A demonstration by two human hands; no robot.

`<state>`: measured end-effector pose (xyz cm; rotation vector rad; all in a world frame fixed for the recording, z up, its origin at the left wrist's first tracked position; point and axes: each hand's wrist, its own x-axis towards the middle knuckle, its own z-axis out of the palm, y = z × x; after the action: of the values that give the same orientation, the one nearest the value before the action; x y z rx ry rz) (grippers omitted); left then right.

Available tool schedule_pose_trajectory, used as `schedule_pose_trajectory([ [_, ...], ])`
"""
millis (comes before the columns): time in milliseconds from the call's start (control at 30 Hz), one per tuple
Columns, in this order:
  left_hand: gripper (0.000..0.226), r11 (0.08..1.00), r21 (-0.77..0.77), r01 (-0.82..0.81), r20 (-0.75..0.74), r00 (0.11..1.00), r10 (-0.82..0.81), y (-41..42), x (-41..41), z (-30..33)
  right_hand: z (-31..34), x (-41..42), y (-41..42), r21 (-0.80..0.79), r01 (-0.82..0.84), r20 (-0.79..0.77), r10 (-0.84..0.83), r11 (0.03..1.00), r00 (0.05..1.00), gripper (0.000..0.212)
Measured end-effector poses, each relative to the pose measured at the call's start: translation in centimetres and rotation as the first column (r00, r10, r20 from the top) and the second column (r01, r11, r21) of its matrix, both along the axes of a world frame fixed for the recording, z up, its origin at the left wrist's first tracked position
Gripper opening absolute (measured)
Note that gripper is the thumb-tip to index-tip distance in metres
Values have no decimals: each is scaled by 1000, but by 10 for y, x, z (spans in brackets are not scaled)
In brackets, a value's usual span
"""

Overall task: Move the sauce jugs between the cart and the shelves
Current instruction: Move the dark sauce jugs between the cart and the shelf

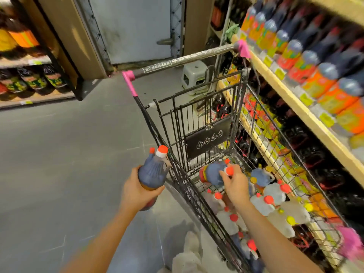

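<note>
A dark jug point(152, 172) is gripped upright by the left hand point(137, 189), just left of the cart point(206, 119). A second dark jug point(213, 173), lying inside the cart, is grasped at its neck by the right hand point(235, 185). Pale jugs point(275, 200) are piled in the cart. Stocked shelves point(307, 113) are located at right.

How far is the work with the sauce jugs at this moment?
Midway, it seems. Done: the right-hand shelf already holds a full row of bottles. In hand: the left hand holds a dark sauce jug outside the cart, and the right hand grips a second dark jug inside it. Left: many pale jugs lie in the basket.
</note>
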<state>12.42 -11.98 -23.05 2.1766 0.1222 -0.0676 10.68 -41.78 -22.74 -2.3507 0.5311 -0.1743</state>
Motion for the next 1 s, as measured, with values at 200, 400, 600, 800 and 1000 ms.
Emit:
schedule_pose_trajectory([
  [200, 73, 966, -16, 257, 143, 957, -253, -18, -23, 40, 67, -83, -8, 10, 171, 158, -170, 985, 973, 22],
  [400, 71, 847, -45, 529, 206, 835, -511, -70, -68, 73, 106, -199, -20, -56, 331, 198, -314, 942, 929, 18],
  [600, 72, 677, -21, 735, 230, 663, -713, -142, -133, 89, 131, -319, -35, -91, 458, 203, -434, 884, 878, 12],
  [800, 66, 478, -55, 877, 244, 476, -845, -218, -234, 99, 138, -448, -59, -103, 591, 193, -567, 800, 801, 14],
  [1000, 61, 380, -87, 921, 240, 390, -889, -286, -361, 99, 140, -577, -95, -129, 626, 159, -607, 769, 778, 16],
])
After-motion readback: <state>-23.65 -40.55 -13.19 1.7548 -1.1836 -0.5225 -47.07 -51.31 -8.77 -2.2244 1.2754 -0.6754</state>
